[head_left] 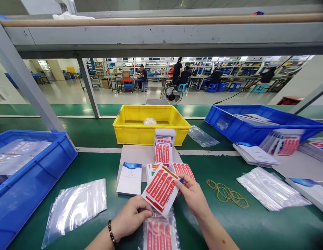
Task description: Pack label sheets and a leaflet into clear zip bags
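My left hand (pixel 131 217) pinches the lower edge of a white sheet of red label stickers (pixel 161 190), held tilted above the green table. My right hand (pixel 193 198) grips the same sheet at its upper right corner. Under the hands lies a clear bag with red sticker sheets inside (pixel 160 233). Just beyond are more sticker sheets (pixel 183 170), a standing stack of them (pixel 163 149), and a white booklet with a blue corner (pixel 130 178).
A yellow bin (pixel 130 133) stands behind the stack. Blue bins sit at the left (pixel 33 180) and back right (pixel 239 130). Clear bags (pixel 75 206) (pixel 271 189) and rubber bands (pixel 227 192) lie on the table. Other people work at far benches.
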`<state>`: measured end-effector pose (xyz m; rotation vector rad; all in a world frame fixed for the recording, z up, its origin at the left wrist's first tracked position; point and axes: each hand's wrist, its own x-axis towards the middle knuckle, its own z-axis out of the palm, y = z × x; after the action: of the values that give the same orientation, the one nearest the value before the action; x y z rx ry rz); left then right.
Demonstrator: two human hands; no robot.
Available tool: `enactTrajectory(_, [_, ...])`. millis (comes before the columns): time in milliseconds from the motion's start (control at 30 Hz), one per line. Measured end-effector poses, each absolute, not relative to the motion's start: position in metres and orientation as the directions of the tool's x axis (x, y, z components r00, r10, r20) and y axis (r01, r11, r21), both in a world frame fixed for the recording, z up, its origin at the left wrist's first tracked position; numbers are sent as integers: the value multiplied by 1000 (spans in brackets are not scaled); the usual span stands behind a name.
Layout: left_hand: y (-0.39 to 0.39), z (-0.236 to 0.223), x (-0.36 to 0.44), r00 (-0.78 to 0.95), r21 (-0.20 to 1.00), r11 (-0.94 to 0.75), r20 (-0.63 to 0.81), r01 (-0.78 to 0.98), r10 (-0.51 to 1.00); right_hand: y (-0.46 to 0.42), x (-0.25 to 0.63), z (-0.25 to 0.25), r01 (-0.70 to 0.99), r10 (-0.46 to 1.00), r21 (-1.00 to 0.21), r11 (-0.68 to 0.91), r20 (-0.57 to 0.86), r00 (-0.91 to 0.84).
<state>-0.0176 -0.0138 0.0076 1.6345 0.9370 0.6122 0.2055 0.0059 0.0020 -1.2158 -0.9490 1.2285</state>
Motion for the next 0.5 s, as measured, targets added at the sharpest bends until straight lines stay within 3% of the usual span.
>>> enactTrajectory(300, [-17, 1, -11, 501, 981, -8, -92, 194, 861, 3, 204, 3, -44, 992, -993, -114, -111, -55])
enactTrajectory(500, [-17, 1, -11, 528, 983, -37, -65, 181, 847, 5, 212, 0, 6, 996, -996, -94, -94, 5])
